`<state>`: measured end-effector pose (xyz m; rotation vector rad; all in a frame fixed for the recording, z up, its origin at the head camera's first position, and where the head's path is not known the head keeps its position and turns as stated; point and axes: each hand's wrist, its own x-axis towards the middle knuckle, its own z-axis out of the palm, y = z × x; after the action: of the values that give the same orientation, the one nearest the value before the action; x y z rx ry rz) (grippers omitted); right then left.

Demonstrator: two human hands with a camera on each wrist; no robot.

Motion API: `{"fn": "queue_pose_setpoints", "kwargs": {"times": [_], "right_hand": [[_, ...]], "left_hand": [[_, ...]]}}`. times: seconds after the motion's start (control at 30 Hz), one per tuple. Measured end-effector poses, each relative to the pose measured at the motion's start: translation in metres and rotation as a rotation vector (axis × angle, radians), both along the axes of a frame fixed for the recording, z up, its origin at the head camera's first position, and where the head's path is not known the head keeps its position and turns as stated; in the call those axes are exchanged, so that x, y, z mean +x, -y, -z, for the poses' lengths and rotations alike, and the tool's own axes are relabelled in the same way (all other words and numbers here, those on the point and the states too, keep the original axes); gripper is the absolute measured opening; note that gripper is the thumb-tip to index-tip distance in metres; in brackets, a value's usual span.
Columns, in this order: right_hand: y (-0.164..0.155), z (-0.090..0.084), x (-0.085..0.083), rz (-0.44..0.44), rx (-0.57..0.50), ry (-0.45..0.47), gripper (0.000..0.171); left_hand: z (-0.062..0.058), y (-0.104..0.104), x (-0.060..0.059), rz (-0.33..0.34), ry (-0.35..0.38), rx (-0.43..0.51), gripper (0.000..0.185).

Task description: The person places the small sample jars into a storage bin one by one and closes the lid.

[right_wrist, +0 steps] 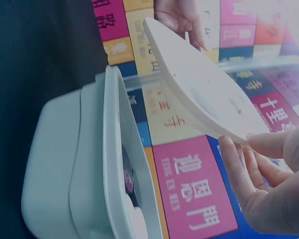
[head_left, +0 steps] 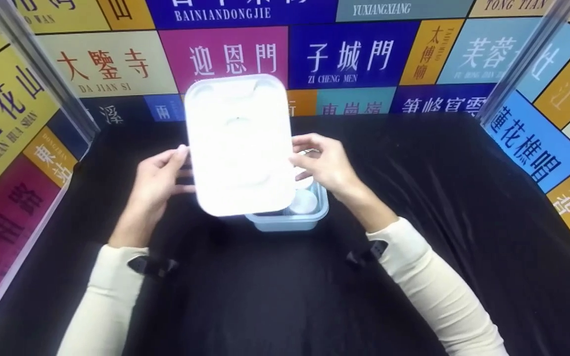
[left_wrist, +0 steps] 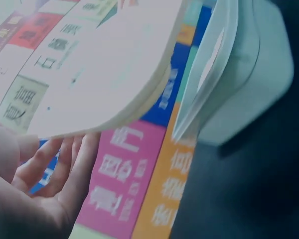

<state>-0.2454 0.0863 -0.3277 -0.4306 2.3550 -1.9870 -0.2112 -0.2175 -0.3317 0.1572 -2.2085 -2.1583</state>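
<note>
A white rounded rectangular lid point(head_left: 240, 148) is held up, tilted, above and partly in front of a pale blue-green box point(head_left: 286, 225). My left hand point(head_left: 154, 180) pinches the lid's left edge, thumb on the near face and fingers behind. At the opposite edge, my right hand point(head_left: 327, 163) pinches the lid between thumb and fingers. The box is uncovered, and white round items point(head_left: 304, 202) show inside it; the lid hides the rest. In the right wrist view, a gap separates the lid point(right_wrist: 204, 94) from the box's rim point(right_wrist: 112, 149).
Black cloth point(head_left: 265, 287) covers the table under the box. Colourful panels with printed place names point(head_left: 349, 54) stand behind and at both sides. Clear upright strips point(head_left: 42, 69) mark the corners. Dark bands point(head_left: 154, 267) circle both wrists.
</note>
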Motion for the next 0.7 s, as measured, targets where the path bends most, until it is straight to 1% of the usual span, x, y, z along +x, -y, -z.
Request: {"fn": "queue_pose_setpoints", "kwargs": {"times": [0.13, 0.27, 0.43, 0.5, 0.53, 0.57, 0.63, 0.7], "right_hand": [[-0.015, 0.000, -0.002, 0.013, -0.041, -0.067, 0.034], [-0.026, 0.002, -0.003, 0.048, -0.036, -0.166, 0.032], [-0.033, 0.008, -0.003, 0.128, -0.015, -0.266, 0.028], [-0.034, 0.012, -0.003, 0.152, -0.021, -0.297, 0.027], [-0.034, 0.013, -0.003, 0.162, -0.025, -0.315, 0.026], [-0.034, 0.014, -0.003, 0.173, -0.035, -0.334, 0.025], [-0.035, 0.017, -0.004, 0.196, -0.061, -0.377, 0.023], [-0.036, 0.018, -0.004, 0.227, -0.092, -0.424, 0.022]], "left_hand": [[0.001, -0.018, -0.008, -0.014, 0.070, 0.037, 0.051], [0.005, -0.032, -0.015, 0.013, 0.128, 0.070, 0.057], [0.007, -0.048, -0.018, 0.062, 0.152, 0.182, 0.062], [0.007, -0.055, -0.018, 0.065, 0.161, 0.205, 0.061], [0.005, -0.058, -0.019, 0.068, 0.172, 0.194, 0.062], [0.004, -0.060, -0.019, 0.073, 0.190, 0.161, 0.064], [0.000, -0.063, -0.019, 0.092, 0.238, 0.061, 0.072], [-0.003, -0.064, -0.018, 0.128, 0.296, -0.055, 0.081]]}}
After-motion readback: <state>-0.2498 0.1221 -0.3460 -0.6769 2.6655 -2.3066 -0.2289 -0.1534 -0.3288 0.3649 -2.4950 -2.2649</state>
